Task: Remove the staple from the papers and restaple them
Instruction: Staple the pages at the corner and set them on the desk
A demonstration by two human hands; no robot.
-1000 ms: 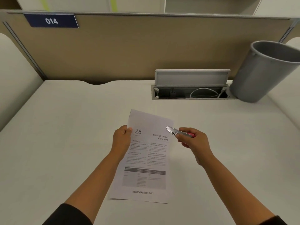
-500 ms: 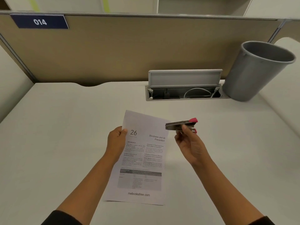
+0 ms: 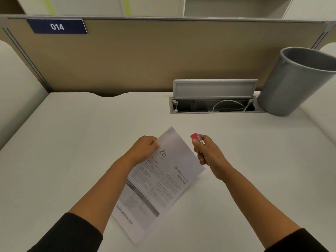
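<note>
One desk (image 3: 72,142), two hands, one set of papers, one stapler; left hand (image 3: 145,149) pinches the papers (image 3: 169,179) at their far left edge, thumb on the printed face beside the numeral 26, holding the sheets tilted with the near corner low toward the desk; number of sheets cannot be told; right hand (image 3: 207,153), just right of the papers, has its fingers curled round one stapler (image 3: 196,138), red end pointing far, the rest hidden in the fist; the two hands are apart, the papers' far right edge between them; far right, one grey bin (image 3: 294,82) beside one open cable tray (image 3: 214,104) holding one white cable; far left, one blue label (image 3: 57,26) reading 014 on the partition
</note>
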